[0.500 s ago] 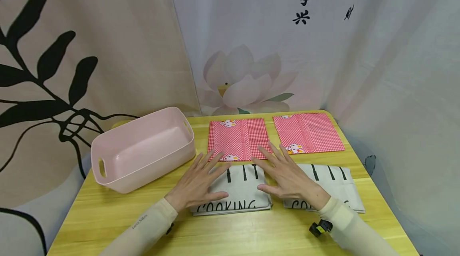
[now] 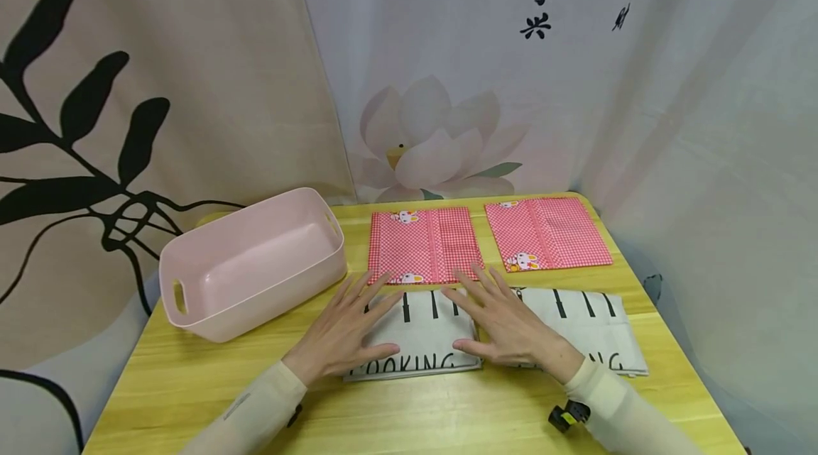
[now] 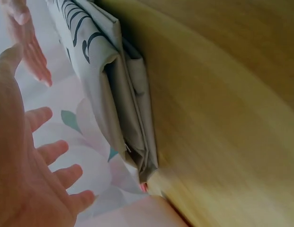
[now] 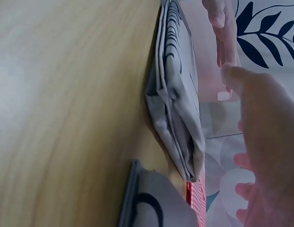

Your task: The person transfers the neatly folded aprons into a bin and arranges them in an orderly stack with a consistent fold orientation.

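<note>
My left hand (image 2: 341, 334), fingers spread, hovers over the left edge of a folded white cloth (image 2: 422, 331) printed with "COOKING" and black utensil handles. The left wrist view shows a gap between this hand (image 3: 33, 165) and the layered folds of the cloth (image 3: 102, 71). My right hand (image 2: 511, 327) is spread above that cloth's right edge and the left part of a second folded white cloth (image 2: 594, 327). Neither hand holds anything. In the right wrist view, the first cloth (image 4: 177, 104) lies beyond the near corner of the second cloth (image 4: 163, 201).
Behind the white cloths lie two folded red checked cloths with rabbit prints, one at the left (image 2: 409, 245) and one at the right (image 2: 556, 231). A pink plastic basket (image 2: 255, 256) with handle holes stands at the left of the wooden table (image 2: 409, 419). Printed curtains (image 2: 447, 50) hang behind.
Both hands have drifted slightly left and toward the person, still spread. More of the second white cloth shows beside the right hand. The cloths and basket keep their places.
</note>
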Motion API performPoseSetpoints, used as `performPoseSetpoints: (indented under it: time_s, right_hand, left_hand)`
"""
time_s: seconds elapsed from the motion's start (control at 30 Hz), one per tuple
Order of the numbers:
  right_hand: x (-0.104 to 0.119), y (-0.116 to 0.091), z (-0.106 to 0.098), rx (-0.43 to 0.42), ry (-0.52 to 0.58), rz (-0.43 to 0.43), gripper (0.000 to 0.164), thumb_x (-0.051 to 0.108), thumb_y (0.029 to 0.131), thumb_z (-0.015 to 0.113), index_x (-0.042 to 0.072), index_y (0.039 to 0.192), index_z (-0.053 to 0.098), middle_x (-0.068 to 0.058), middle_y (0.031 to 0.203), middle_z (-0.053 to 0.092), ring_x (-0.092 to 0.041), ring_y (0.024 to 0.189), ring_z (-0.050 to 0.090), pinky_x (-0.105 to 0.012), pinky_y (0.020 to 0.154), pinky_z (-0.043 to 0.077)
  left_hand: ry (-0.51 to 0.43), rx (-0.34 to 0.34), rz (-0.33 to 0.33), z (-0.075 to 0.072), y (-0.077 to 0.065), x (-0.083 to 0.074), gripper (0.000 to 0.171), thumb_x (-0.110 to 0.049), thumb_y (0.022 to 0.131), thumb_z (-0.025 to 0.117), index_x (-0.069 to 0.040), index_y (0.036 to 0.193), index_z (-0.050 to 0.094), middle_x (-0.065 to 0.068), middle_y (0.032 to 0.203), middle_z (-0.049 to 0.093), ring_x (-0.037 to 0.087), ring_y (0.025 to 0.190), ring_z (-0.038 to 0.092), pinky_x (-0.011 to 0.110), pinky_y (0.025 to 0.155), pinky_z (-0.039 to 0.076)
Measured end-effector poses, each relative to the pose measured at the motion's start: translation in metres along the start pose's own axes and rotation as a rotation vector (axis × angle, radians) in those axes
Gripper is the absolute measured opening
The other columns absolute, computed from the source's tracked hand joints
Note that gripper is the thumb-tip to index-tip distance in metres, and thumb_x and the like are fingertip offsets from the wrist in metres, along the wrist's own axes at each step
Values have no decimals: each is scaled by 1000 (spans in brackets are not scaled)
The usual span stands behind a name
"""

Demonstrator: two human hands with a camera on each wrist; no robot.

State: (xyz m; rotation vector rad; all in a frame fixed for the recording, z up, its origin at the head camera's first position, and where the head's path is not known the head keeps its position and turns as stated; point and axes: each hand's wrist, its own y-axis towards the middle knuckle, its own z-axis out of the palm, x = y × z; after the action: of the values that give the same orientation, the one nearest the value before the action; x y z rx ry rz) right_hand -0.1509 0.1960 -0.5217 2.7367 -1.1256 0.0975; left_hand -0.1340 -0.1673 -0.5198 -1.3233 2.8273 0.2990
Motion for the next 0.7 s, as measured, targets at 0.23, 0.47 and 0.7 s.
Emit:
performPoseSetpoints:
  time_s: [0.23, 0.47, 0.7]
  right_hand:
    - [5, -2, 9, 17, 40, -10, 91, 73, 106, 61, 23, 179, 37, -17, 185, 35, -53, 170, 33, -75, 138, 26]
    - [6, -3, 15, 29, 52, -14, 90, 71, 107, 61, 21, 178, 36, -17, 184, 38, -51, 170, 35, -74, 138, 28]
    - [7, -4, 16, 66, 86, 1, 92, 70, 107, 61, 23, 180, 32, -14, 187, 33, -50, 171, 33, -74, 138, 27]
  left_hand:
    - [-47, 36, -34, 4, -10, 1, 88, -75, 102, 66, -25, 173, 49, 17, 184, 38, 50, 171, 34, 71, 137, 33]
    - [-103, 101, -85, 11, -19, 5, 89, -78, 105, 60, -28, 176, 43, 15, 187, 32, 49, 172, 32, 72, 139, 29]
    - [-147, 131, -125, 14, -23, 9, 90, -78, 104, 60, -29, 177, 40, 13, 189, 28, 48, 173, 30, 72, 139, 27]
